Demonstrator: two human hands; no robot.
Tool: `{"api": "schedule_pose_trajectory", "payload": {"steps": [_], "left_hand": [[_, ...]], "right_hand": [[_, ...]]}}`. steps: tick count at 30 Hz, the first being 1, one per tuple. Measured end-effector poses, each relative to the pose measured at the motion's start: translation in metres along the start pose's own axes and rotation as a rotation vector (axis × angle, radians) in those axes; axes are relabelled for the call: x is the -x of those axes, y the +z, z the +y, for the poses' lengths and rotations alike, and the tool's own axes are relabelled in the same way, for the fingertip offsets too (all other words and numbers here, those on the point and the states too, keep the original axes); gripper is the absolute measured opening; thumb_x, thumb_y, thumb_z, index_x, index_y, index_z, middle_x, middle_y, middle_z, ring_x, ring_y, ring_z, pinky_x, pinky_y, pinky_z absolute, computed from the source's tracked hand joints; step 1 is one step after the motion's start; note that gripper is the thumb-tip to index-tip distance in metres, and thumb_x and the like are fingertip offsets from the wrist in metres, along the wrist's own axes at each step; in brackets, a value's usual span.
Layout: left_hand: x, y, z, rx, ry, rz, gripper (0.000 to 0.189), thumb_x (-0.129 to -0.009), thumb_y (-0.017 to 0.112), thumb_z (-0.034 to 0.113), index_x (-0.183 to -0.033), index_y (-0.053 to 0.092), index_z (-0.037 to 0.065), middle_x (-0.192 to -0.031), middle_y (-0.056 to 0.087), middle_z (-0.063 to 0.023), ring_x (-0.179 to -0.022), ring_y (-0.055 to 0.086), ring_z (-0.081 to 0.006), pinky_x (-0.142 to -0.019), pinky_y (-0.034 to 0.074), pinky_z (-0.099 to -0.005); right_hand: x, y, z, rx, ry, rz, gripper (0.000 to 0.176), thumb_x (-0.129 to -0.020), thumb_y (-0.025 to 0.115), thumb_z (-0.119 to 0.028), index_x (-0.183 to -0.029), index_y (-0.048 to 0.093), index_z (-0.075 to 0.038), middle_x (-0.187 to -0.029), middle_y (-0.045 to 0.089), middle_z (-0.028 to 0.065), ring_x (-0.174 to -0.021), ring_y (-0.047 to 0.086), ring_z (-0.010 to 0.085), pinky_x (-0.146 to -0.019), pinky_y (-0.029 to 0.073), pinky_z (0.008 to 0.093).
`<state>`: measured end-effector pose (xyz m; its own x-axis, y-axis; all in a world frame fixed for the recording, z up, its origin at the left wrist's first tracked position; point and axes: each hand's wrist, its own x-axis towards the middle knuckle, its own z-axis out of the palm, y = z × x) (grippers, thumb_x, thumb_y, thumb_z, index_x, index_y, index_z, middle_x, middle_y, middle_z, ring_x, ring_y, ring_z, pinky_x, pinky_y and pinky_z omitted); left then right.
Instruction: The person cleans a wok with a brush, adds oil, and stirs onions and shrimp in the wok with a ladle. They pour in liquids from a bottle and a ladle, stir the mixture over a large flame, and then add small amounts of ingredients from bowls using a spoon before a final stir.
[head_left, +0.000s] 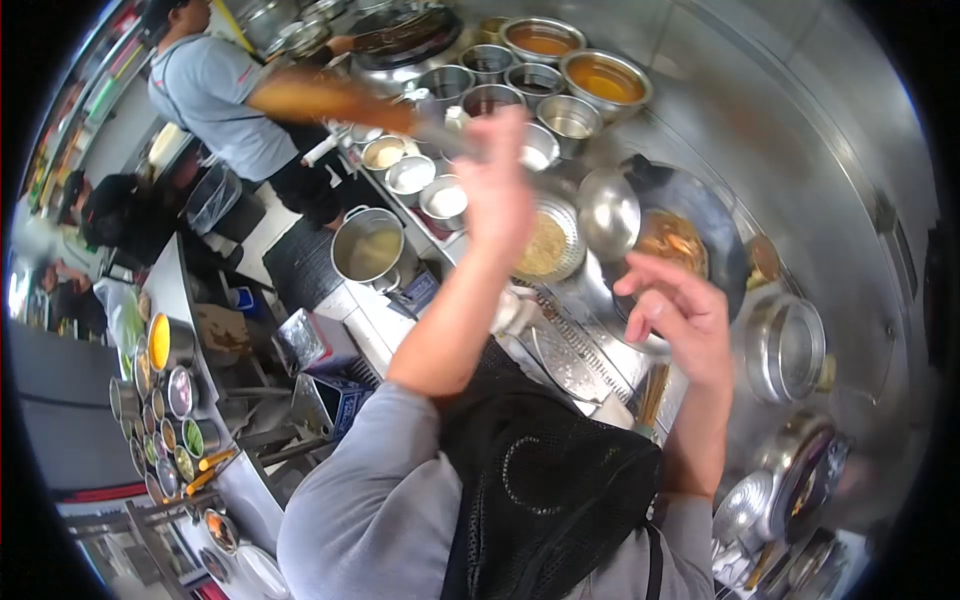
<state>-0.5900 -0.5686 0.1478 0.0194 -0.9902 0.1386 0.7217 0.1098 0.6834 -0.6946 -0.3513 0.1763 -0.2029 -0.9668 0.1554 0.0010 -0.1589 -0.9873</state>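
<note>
My left hand (pixel 495 190) is raised and smeared by motion, so its grip cannot be made out. It meets the blurred metal shaft of a ladle whose brown handle (pixel 335 98) points to the upper left. The ladle's round bowl (pixel 609 215) hangs over the left edge of a dark wok (pixel 715 215). Brownish food (pixel 672 245) lies in the wok. In front of it, my right hand (pixel 680 315) is open and holds nothing, fingers apart and bent towards the left. A perforated strainer (pixel 572 225) with pale yellowish contents is between my hands.
Metal bowls of sauces (pixel 605 80) and white powders (pixel 410 174) stand beyond my left hand. A co-worker (pixel 215 95) stands at another wok at the upper left. Also around are a large pot (pixel 367 248), a lidded pot (pixel 785 348) and ingredient containers (pixel 180 392).
</note>
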Motion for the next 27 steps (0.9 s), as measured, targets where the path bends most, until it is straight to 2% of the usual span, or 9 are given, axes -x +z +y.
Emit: {"api": "schedule_pose_trajectory", "payload": {"steps": [1,3,5,7,12,16,17,21,27], "left_hand": [[-0.009,-0.033,0.039,0.046,-0.018,-0.087,0.020,-0.093,0.067,0.027,-0.092,0.057,0.010,-0.083,0.057,0.0009,-0.078,0.051,-0.0078,-0.073,0.041,-0.0263],[-0.034,-0.094,0.087,0.073,-0.042,0.095,0.021,-0.095,0.062,0.026,-0.082,0.051,0.013,-0.071,0.049,0.0029,-0.069,0.046,-0.0092,-0.069,0.037,-0.0274],[-0.051,-0.171,0.121,0.196,0.020,-0.065,0.032,-0.097,0.058,0.025,-0.072,0.041,0.016,-0.062,0.039,0.0040,-0.063,0.036,-0.0103,-0.065,0.032,-0.0274],[-0.055,-0.210,0.157,0.203,0.056,0.185,0.038,-0.099,0.054,0.028,-0.068,0.035,0.017,-0.058,0.030,0.0043,-0.061,0.028,-0.0114,-0.063,0.028,-0.0285],[-0.084,-0.322,0.193,0.102,0.042,0.198,0.047,-0.101,0.052,0.040,-0.064,0.035,0.016,-0.062,0.031,0.0017,-0.069,0.031,-0.0136,-0.070,0.029,-0.0303],[-0.119,-0.370,0.183,0.001,0.089,0.323,0.048,-0.101,0.051,0.039,-0.064,0.036,0.013,-0.063,0.031,0.0003,-0.070,0.034,-0.0160,-0.074,0.031,-0.0319],[-0.129,-0.368,0.181,-0.018,0.092,0.451,0.047,-0.101,0.052,0.037,-0.065,0.037,0.012,-0.064,0.032,0.0000,-0.071,0.035,-0.0167,-0.074,0.032,-0.0322],[-0.159,-0.391,0.169,-0.010,0.074,0.345,0.039,-0.100,0.055,0.035,-0.072,0.038,0.014,-0.063,0.032,0.0018,-0.070,0.034,-0.0151,-0.072,0.032,-0.0319],[-0.235,-0.389,0.144,0.042,0.065,0.535,0.033,-0.098,0.059,0.031,-0.075,0.042,0.015,-0.063,0.031,0.0037,-0.065,0.033,-0.0111,-0.066,0.029,-0.0290]], "right_hand": [[-0.009,0.002,0.020,0.028,0.064,0.000,0.035,-0.095,0.060,-0.009,-0.130,0.058,-0.002,-0.104,0.065,0.0094,-0.068,0.063,0.0119,-0.059,0.051,0.0240],[-0.035,0.006,0.063,0.043,0.092,-0.002,0.034,-0.096,0.059,-0.011,-0.128,0.059,-0.003,-0.100,0.066,0.0082,-0.066,0.063,0.0114,-0.058,0.050,0.0238],[-0.066,0.015,0.103,0.057,0.297,0.083,0.035,-0.096,0.060,-0.013,-0.129,0.058,-0.003,-0.097,0.066,0.0079,-0.064,0.063,0.0118,-0.056,0.049,0.0239],[-0.102,0.035,0.148,0.075,0.353,0.083,0.037,-0.096,0.060,-0.016,-0.130,0.056,-0.003,-0.096,0.067,0.0083,-0.063,0.062,0.0117,-0.055,0.049,0.0234],[-0.208,0.124,0.239,-0.031,0.592,0.027,0.060,-0.092,0.067,-0.020,-0.143,0.039,-0.005,-0.093,0.064,0.0082,-0.062,0.062,0.0125,-0.052,0.048,0.0246],[-0.280,0.186,0.302,-0.165,0.657,0.076,0.057,-0.091,0.069,-0.019,-0.139,0.043,-0.003,-0.092,0.064,0.0097,-0.063,0.062,0.0120,-0.049,0.050,0.0244],[-0.296,0.195,0.317,-0.176,0.592,0.162,0.053,-0.090,0.069,-0.018,-0.135,0.046,-0.002,-0.092,0.063,0.0090,-0.062,0.061,0.0115,-0.049,0.050,0.0242],[-0.350,0.212,0.343,-0.235,0.403,0.435,0.040,-0.091,0.069,-0.017,-0.124,0.055,-0.001,-0.092,0.062,0.0066,-0.062,0.057,0.0099,-0.050,0.049,0.0236],[-0.373,0.216,0.351,0.053,0.322,0.434,0.034,-0.100,0.054,-0.025,-0.122,0.057,0.000,-0.091,0.062,0.0056,-0.065,0.057,0.0102,-0.054,0.050,0.0253]]}}
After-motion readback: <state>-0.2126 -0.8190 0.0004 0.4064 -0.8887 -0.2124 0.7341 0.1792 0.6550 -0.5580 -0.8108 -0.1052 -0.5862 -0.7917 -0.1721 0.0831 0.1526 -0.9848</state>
